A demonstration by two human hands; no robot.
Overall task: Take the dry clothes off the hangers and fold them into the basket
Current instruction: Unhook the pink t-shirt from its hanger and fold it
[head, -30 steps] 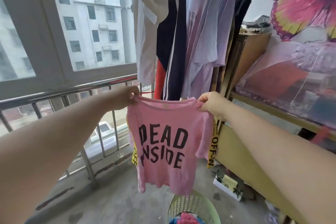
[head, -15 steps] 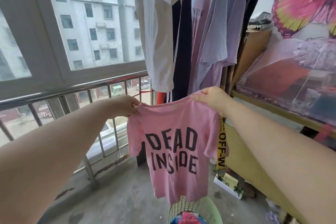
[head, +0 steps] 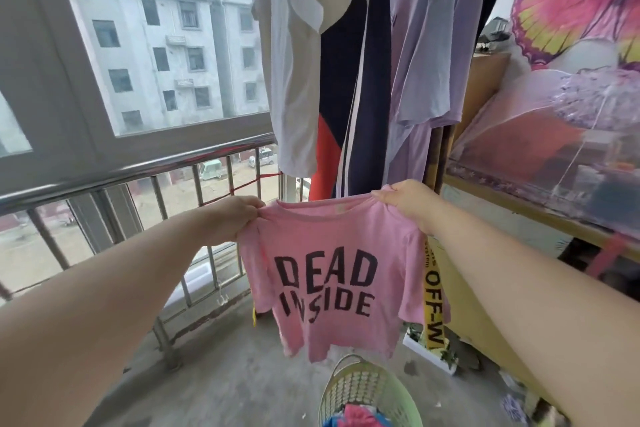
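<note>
A pink T-shirt (head: 332, 253) with black letters hangs spread out in front of me, off any hanger. My left hand (head: 233, 217) pinches its left shoulder and my right hand (head: 407, 199) pinches its right shoulder. Below it on the floor stands a pale green basket (head: 367, 388) with pink and blue clothes inside. Behind the shirt hang more clothes: a white shirt (head: 294, 55), a dark navy striped garment (head: 363, 80) and a lilac T-shirt (head: 433, 45).
A metal railing (head: 138, 173) and window run along the left. A yellow shelf unit (head: 485, 288) with a plastic-covered top stands at the right. A yellow strap (head: 433, 295) dangles by the shirt. A small white planter (head: 429, 354) sits on the concrete floor.
The pink T-shirt has shifted slightly between my hands and now hangs flatter, with both shoulders level. The view has tilted, showing more of the basket.
</note>
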